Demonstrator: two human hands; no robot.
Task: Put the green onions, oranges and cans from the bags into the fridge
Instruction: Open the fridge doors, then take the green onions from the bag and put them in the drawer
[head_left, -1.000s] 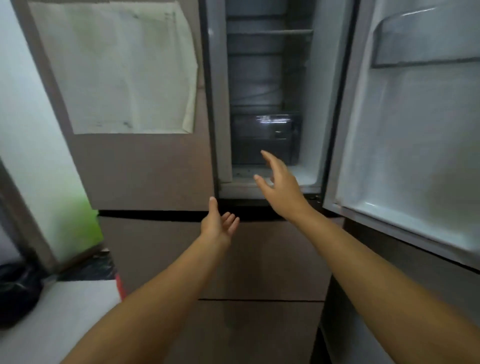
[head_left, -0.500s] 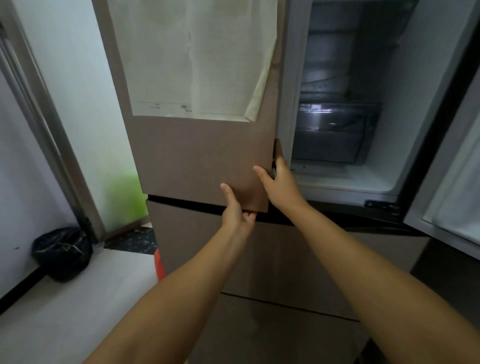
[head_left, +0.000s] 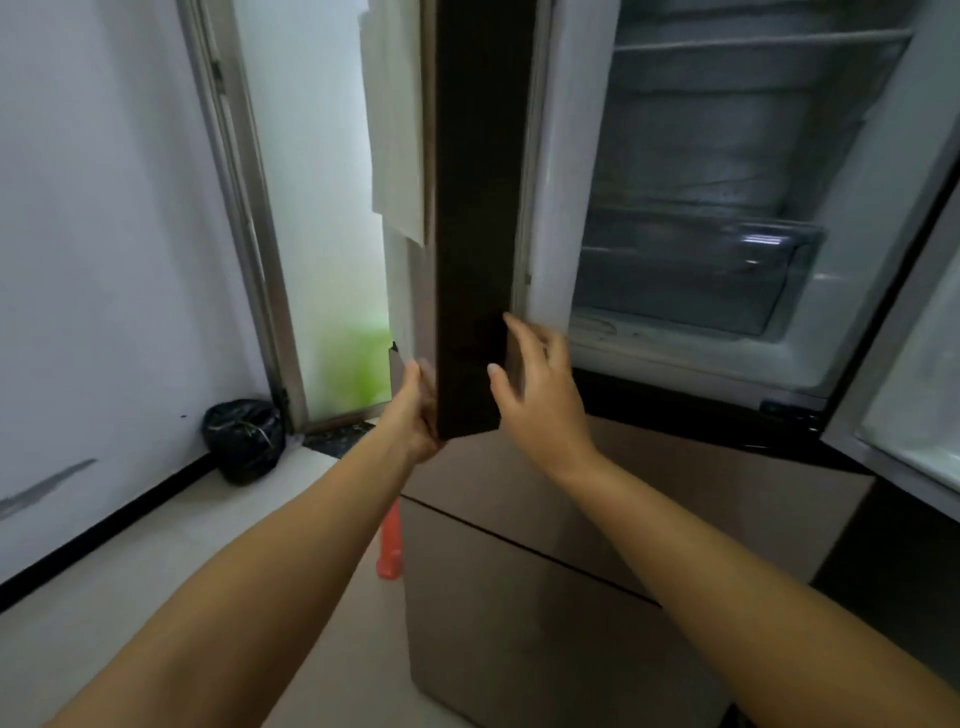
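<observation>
Two hands at fridge door (head_left: 480, 208): left hand (head_left: 418, 410) grasps bottom corner, right hand (head_left: 540, 395) released, fingers spread.

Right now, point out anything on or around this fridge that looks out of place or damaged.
A sheet of paper hangs loose on the front of the left fridge door, its lower corner curling away. An orange object stands on the floor, wedged beside the fridge's lower drawers. A grey scuff marks the left wall. Nothing spilled.
</observation>
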